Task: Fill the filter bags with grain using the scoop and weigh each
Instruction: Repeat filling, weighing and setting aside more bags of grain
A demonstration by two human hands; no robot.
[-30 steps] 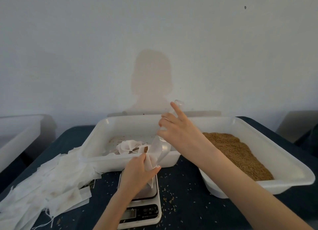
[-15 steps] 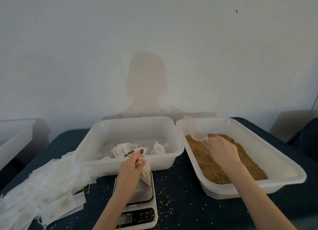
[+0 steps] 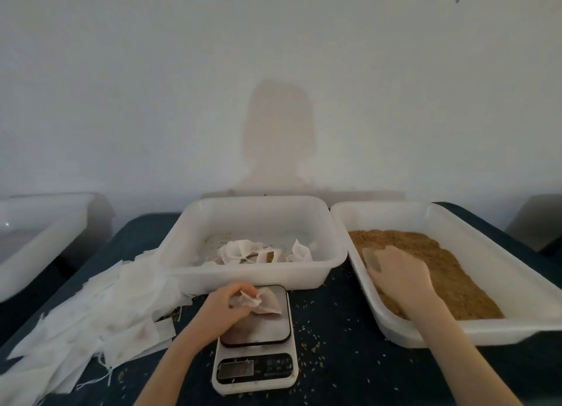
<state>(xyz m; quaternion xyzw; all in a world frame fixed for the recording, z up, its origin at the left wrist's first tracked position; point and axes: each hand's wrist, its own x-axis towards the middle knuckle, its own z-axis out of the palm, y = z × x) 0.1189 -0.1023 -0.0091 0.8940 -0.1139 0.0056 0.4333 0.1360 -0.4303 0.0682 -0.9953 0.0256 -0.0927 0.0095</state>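
My left hand (image 3: 226, 307) pinches the top of a white filter bag (image 3: 264, 303) that rests on the steel platform of a small white scale (image 3: 254, 342). My right hand (image 3: 401, 278) is down in the right-hand white tray (image 3: 486, 329), gripping a clear plastic scoop (image 3: 372, 258) whose bowl is pushed into the brown grain (image 3: 441, 272). The scoop is partly hidden by my fingers. Several filled bags (image 3: 261, 252) lie in the middle white tray (image 3: 252, 273).
A heap of flat empty filter bags (image 3: 91, 317) covers the dark table (image 3: 334, 360) at the left. Another white tray (image 3: 36, 238) stands at the far left. Loose grains lie scattered around the scale. A pale wall rises right behind the trays.
My right hand carried the scoop from above the bag over to the grain tray and lowered it into the grain. My left hand lowered the bag onto the scale platform.
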